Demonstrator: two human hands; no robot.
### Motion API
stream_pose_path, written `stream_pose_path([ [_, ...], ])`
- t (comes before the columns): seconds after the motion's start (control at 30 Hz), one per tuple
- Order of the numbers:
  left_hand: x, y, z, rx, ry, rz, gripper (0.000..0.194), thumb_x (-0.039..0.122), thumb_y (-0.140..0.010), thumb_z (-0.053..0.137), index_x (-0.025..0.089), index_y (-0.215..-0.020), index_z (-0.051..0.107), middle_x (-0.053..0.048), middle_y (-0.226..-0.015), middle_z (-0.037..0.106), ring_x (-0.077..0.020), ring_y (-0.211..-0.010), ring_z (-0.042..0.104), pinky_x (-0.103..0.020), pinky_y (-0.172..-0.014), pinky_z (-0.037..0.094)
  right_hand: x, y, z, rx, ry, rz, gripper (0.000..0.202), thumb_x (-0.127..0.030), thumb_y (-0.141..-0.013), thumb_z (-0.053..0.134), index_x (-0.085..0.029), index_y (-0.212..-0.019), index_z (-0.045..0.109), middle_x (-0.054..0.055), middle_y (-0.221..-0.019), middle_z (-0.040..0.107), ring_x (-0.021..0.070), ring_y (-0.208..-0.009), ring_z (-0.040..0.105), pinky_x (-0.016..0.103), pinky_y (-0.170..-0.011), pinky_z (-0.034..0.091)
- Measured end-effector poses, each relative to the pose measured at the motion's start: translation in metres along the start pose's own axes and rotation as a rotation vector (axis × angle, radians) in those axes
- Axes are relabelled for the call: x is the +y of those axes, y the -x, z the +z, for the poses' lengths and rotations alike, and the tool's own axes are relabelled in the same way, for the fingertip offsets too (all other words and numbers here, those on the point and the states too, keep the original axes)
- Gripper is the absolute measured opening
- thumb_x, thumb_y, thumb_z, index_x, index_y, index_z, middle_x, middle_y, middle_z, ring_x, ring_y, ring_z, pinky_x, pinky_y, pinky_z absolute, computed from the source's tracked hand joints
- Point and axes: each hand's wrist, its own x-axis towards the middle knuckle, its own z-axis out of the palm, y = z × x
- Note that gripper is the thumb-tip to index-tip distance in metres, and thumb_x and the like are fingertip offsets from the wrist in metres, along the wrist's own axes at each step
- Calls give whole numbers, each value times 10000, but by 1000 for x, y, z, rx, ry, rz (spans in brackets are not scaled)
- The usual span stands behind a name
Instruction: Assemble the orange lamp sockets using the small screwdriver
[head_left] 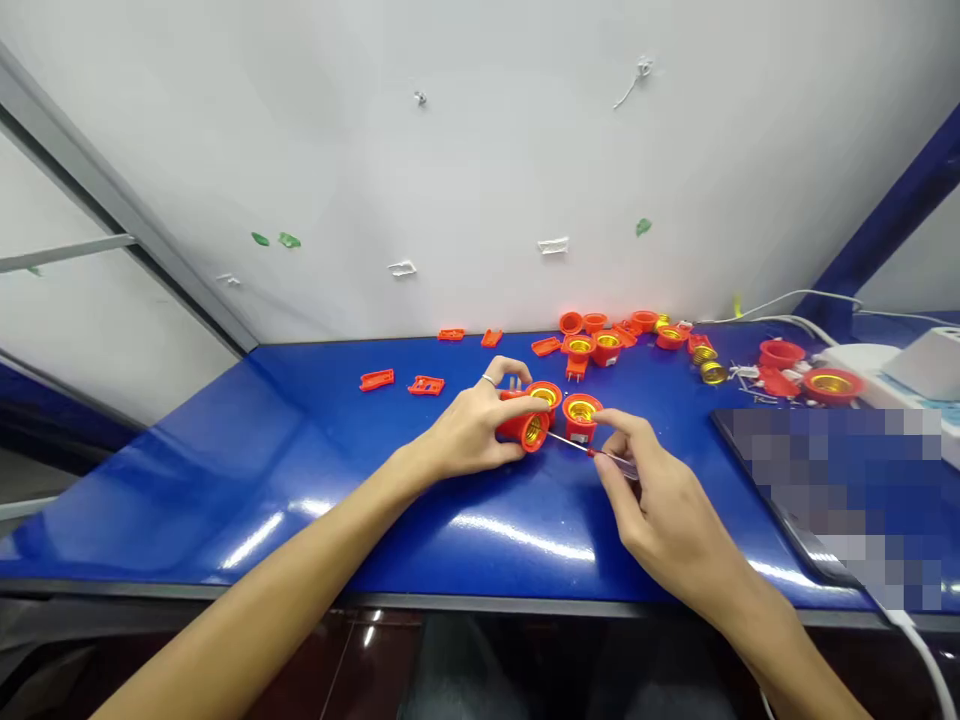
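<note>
My left hand [474, 425], with a ring on one finger, grips a red lamp socket [533, 432] that lies tilted, its gold threaded opening facing right. My right hand [660, 500] pinches a thin screwdriver [574, 443] with a red collar and clear handle. The shaft points left, and its tip reaches the opening of the held socket. Just behind this socket is another red socket [545, 392] with a gold inside, close to my left fingers. A third red socket [580, 415] stands upright near my right fingertips.
Flat red plastic pieces [427, 386] lie at the back left of the blue table [315, 450]. More red sockets [607, 345] and gold threaded rings [713, 373] are grouped at the back right. A dark tablet [825, 500], white cables and a white device [930, 370] are on the right.
</note>
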Motion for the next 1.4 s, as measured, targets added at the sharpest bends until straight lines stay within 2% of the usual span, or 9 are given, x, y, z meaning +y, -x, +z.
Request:
stream_pose_path([
  [0.1, 4, 0, -4, -71, -81, 38, 416, 189, -805, 680, 272, -1212, 653, -88, -1347, 401, -90, -720, 589, -253, -649, 530, 7, 6, 3, -40, 23, -9, 173, -232, -980, 457, -190, -1096, 577, 61, -951, 632, 183, -816, 638, 303, -724, 509],
  [0.2, 13, -2, -11, -110, -170, 63, 385, 130, -848, 581, 290, -1189, 658, -79, -1412, 401, -93, -684, 582, -233, -537, 431, 11, 9, 3, -109, 40, -5, 180, -225, -986, 448, -191, -1018, 621, 58, -949, 612, 174, -816, 621, 304, -737, 504],
  [0.37, 22, -4, -10, -124, -202, 85, 408, 30, -878, 458, 301, -1071, 693, -27, -1450, 439, -205, -982, 615, -241, -551, 407, 12, 11, 2, -138, 54, 26, 204, -223, -989, 450, -184, -1059, 638, 49, -954, 595, 169, -804, 606, 308, -707, 480],
  [0.57, 4, 0, 4, -27, 11, -41, 412, 88, -840, 598, 297, -1185, 679, -76, -1404, 405, -144, -845, 626, -261, -647, 514, 14, 10, 2, -94, 21, 41, 193, -241, -989, 475, -188, -1039, 654, 37, -910, 603, 157, -745, 601, 296, -673, 485],
  [0.7, -5, -1, 2, 24, 284, -87, 317, 188, -837, 705, 229, -1152, 695, -89, -1266, 504, -167, -961, 647, -241, -712, 568, 10, 12, -10, -3, -58, 23, 167, -255, -974, 539, -226, -1118, 621, 16, -927, 646, 141, -745, 642, 263, -678, 523],
  [0.83, 0, -2, 1, 46, 477, -134, 318, 249, -819, 753, 194, -1127, 695, -104, -1235, 564, -197, -1015, 656, -226, -678, 586, -5, 7, -27, 125, -7, -120, 62, -222, -922, 633, -250, -977, 622, -7, -872, 668, 126, -705, 647, 241, -647, 516],
  [0.93, 4, -2, 3, 44, 555, -159, 331, 273, -786, 789, 197, -1099, 715, -105, -1230, 584, -190, -946, 669, -244, -676, 589, -17, -2, -30, 162, 42, -266, 83, -182, -906, 642, -231, -971, 627, -5, -816, 658, 117, -651, 619, 243, -595, 486],
  [1.13, 4, 0, 7, 16, 623, -176, 335, 282, -772, 800, 202, -1091, 731, -97, -1234, 580, -116, -768, 636, -221, -636, 552, -23, -19, -17, 106, -30, -346, 118, -107, -896, 618, -187, -981, 633, -11, -816, 618, 78, -592, 534, 217, -545, 433],
  [1.4, 3, 0, 5, -2, 647, -172, 340, 267, -761, 805, 204, -1088, 735, -86, -1219, 580, -124, -801, 629, -203, -631, 527, -28, -25, -24, 15, 63, -372, 83, -115, -923, 545, -181, -930, 595, -22, -774, 566, 86, -603, 505, 233, -583, 411],
])
